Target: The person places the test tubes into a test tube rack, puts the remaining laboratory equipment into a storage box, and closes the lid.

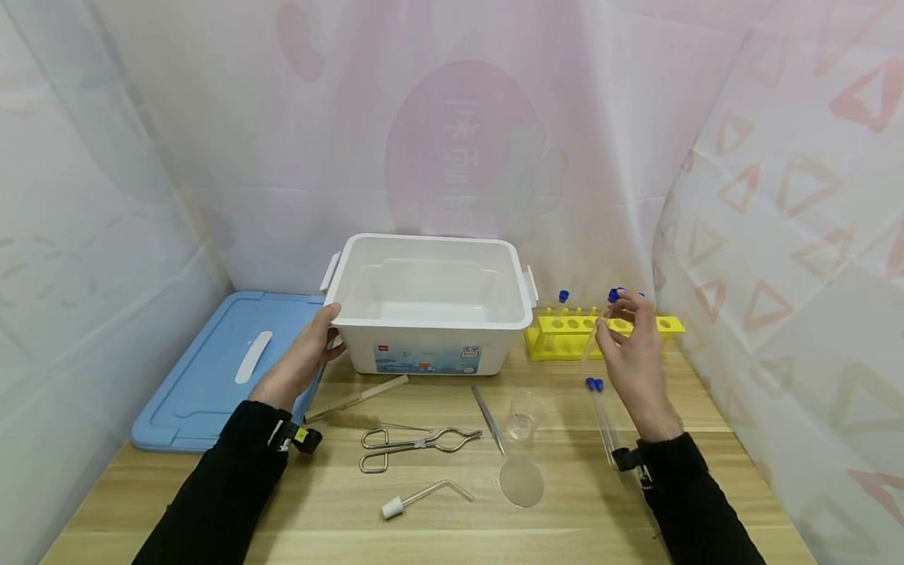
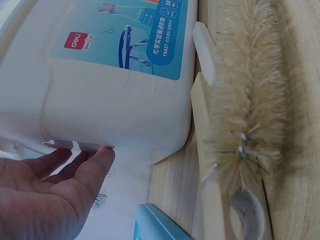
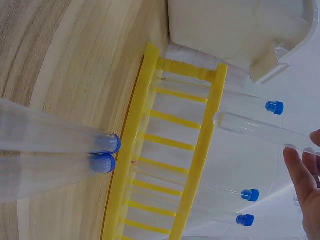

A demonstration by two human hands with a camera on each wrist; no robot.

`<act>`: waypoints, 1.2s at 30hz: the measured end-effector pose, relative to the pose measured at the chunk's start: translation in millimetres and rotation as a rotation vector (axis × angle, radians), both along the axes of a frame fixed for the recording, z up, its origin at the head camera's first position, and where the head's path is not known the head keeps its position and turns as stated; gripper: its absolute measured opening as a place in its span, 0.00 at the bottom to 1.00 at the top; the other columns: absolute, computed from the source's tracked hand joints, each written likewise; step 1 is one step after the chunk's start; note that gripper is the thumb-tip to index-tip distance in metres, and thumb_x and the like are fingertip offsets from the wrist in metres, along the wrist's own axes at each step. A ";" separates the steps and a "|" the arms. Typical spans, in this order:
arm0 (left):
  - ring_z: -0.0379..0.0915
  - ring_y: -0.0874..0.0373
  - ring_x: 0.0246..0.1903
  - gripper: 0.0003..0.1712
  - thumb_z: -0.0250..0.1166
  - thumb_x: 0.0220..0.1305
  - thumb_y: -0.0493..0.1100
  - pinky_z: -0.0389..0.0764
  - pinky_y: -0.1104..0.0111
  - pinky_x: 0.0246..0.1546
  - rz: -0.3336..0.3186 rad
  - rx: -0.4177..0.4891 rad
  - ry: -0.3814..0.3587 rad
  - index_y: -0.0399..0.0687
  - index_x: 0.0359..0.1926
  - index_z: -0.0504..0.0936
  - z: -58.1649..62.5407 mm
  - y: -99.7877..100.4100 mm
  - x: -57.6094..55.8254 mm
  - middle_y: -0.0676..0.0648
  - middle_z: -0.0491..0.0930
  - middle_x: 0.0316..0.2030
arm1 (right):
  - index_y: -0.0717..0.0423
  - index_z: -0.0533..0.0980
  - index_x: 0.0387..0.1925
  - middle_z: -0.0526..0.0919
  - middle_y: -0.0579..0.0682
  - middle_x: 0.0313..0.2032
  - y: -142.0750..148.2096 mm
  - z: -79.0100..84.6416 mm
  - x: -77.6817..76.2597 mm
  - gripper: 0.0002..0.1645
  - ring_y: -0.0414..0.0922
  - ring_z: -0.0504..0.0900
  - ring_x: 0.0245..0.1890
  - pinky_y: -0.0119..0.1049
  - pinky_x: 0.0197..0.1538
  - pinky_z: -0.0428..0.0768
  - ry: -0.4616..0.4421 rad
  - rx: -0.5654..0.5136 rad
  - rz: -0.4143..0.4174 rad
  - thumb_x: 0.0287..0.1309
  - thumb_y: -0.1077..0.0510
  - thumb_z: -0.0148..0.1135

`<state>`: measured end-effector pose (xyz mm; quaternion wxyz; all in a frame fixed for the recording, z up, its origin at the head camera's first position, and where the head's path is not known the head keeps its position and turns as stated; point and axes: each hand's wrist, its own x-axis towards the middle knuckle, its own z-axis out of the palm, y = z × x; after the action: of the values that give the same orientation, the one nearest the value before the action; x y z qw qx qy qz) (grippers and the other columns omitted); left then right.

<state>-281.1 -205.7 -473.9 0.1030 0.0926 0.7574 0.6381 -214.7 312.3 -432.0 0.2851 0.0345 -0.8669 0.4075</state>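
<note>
While the L hand (image 1: 300, 362) grips the white box (image 1: 360, 351), the R hand (image 1: 633, 365) pinches a clear tube (image 3: 255, 129)

The hands are well apart. The L thumb is at the box's front rim corner, w/ fingers by the side. The R hand has the tube by its top part, slanted, low end near the top bar of the yellow rack (image 1: 551, 347). Can't tell if that end touches the bar. At least 3 more tubes (image 3: 240, 98) w/ blue caps stand in the rack.

What could go wrong? The held tube looks smooth, so it may slip b/c it's only pinched, and a fall might crack it. If its low end hits the rack, the rack could tip. 2 loose tubes (image 1: 605, 428) lie on the table (image 1: 452, 541) close to the R wrist cam (image 1: 625, 459); a brush from it might make them roll. If the L hand shoves the box sideways, it could knock the rack, b/c they're side by side.

Now the words. The box's blue label (image 2: 107, 32) has a red patch (image 2: 76, 41) saying "deli". There's also Chinese writing w/ "化学", plus the code "YX437". Other print is too tiny. The pink circle (image 1: 424, 141) on the back cloth (image 1: 614, 94) has writing too, but can't read it for sure.
</note>
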 end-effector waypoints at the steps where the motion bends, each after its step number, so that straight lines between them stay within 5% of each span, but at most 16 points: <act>1: 0.35 0.28 0.97 0.53 0.38 0.91 0.74 0.52 0.28 0.97 0.000 -0.001 0.001 0.52 0.99 0.38 0.0 0.0 -0.1 0.31 0.38 0.97 | 0.56 0.62 0.85 0.77 0.65 0.67 -0.4 0.1 -0.4 0.36 0.63 0.83 0.74 0.47 0.71 0.95 0.009 -0.005 -0.005 0.87 0.68 0.63; 3: 0.35 0.28 0.97 0.53 0.38 0.91 0.74 0.53 0.28 0.98 -0.002 -0.004 0.002 0.52 0.99 0.38 -0.1 -0.6 -0.3 0.32 0.38 0.97 | 0.56 0.62 0.85 0.76 0.64 0.67 -1.2 0.3 -1.8 0.34 0.62 0.83 0.74 0.52 0.72 0.95 0.027 -0.017 -0.012 0.88 0.66 0.63; 9: 0.35 0.29 0.97 0.52 0.38 0.92 0.74 0.53 0.28 0.98 -0.001 -0.009 0.006 0.52 0.99 0.40 -0.3 -0.3 -0.4 0.32 0.39 0.97 | 0.57 0.62 0.82 0.77 0.62 0.66 -3.8 2.6 -8.0 0.32 0.59 0.83 0.73 0.12 0.66 0.84 0.074 -0.065 -0.028 0.88 0.66 0.63; 12: 0.35 0.28 0.97 0.53 0.38 0.92 0.74 0.53 0.28 0.98 -0.006 -0.008 0.009 0.52 0.99 0.39 -0.4 0.1 -0.5 0.32 0.39 0.97 | 0.59 0.62 0.81 0.77 0.62 0.65 -4.7 3.4 -11.3 0.32 0.57 0.84 0.72 0.07 0.63 0.79 0.096 -0.085 -0.030 0.87 0.68 0.63; 29: 0.34 0.29 0.97 0.52 0.37 0.93 0.75 0.53 0.29 0.98 -0.006 -0.009 0.003 0.54 0.99 0.39 1.1 -0.5 1.2 0.33 0.38 0.97 | 0.58 0.63 0.80 0.78 0.51 0.64 -7.1 1.4 -35.6 0.31 0.44 0.83 0.69 0.15 0.65 0.86 0.128 -0.175 -0.050 0.87 0.68 0.63; 36: 0.34 0.29 0.97 0.52 0.37 0.92 0.74 0.53 0.28 0.98 -0.002 -0.005 0.002 0.54 0.99 0.39 1.8 0.0 1.4 0.32 0.39 0.97 | 0.55 0.63 0.80 0.77 0.56 0.66 -6.0 -3.3 -44.1 0.31 0.50 0.83 0.73 0.31 0.71 0.93 0.088 -0.165 -0.051 0.87 0.67 0.63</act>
<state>-279.7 -205.7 -472.1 0.1035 0.0937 0.7590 0.6360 -258.8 306.3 -435.3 0.3353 0.0066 -0.8176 0.4681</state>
